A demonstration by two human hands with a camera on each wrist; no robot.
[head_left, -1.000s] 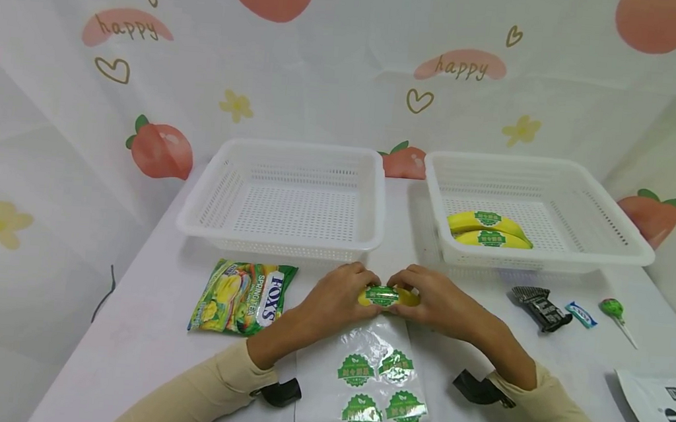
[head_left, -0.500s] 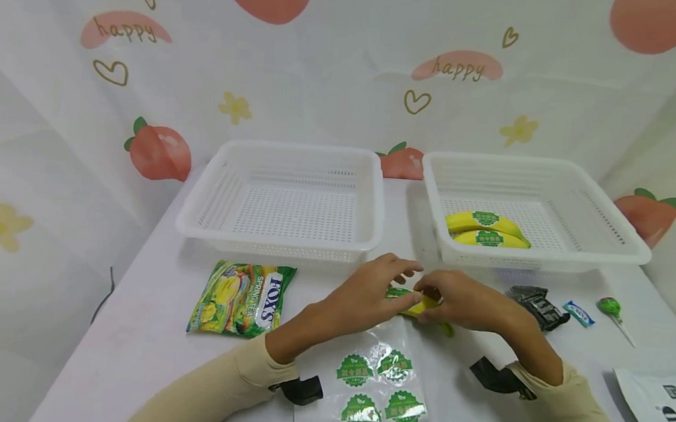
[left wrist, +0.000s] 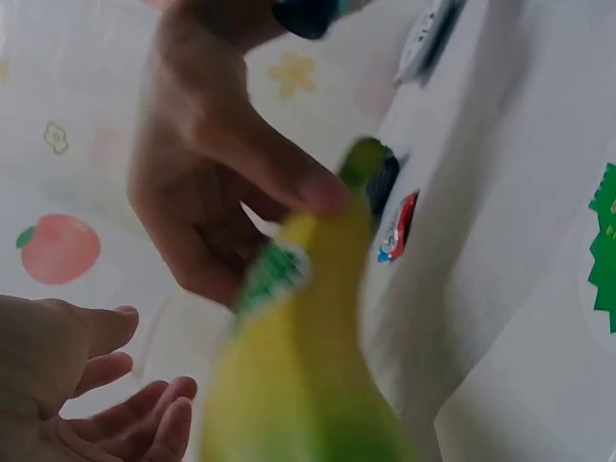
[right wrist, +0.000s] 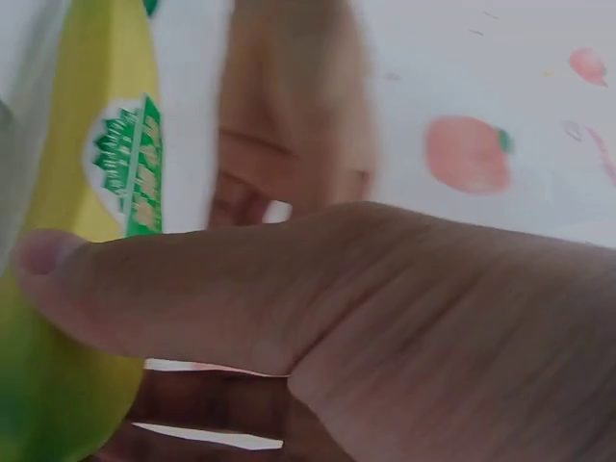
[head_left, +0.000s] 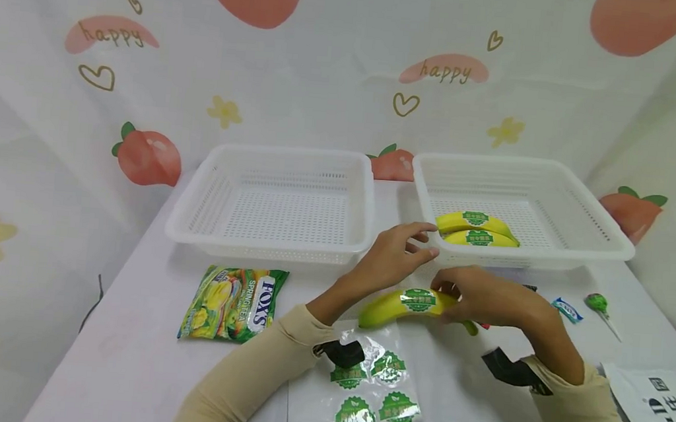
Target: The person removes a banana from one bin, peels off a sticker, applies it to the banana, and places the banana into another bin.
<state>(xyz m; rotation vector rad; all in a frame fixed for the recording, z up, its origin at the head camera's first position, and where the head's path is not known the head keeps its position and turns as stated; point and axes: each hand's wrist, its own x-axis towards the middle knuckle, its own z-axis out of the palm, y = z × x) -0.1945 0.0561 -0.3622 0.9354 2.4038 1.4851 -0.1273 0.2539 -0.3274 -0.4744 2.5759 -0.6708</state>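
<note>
A yellow banana [head_left: 386, 309] with greenish ends has a green badge sticker [head_left: 419, 300] on its upper side. My right hand [head_left: 489, 297] grips it near the stem end, thumb on one side and fingers on the other, as the left wrist view [left wrist: 318, 346] also shows. My left hand [head_left: 397, 254] holds nothing; its fingers are loosely bent beyond the banana, close to the right basket's near corner. Below the banana lies a white sheet [head_left: 313, 404] bearing several green stickers [head_left: 355, 416]. The left sleeve overlaps part of this sheet.
Two white baskets stand at the back; the right one [head_left: 585, 257] holds two stickered bananas [head_left: 479, 238], the left one [head_left: 270, 235] shows a bare bottom. A green candy bag [head_left: 235, 303] lies left. To the right are a small blue-wrapped candy [head_left: 567, 310], a lollipop [head_left: 599, 304] and a white packet [head_left: 665, 409].
Both hands held the banana between them at first. My left hand has let go and moved up and right; my right hand has shifted right, now gripping the banana's stem end.
</note>
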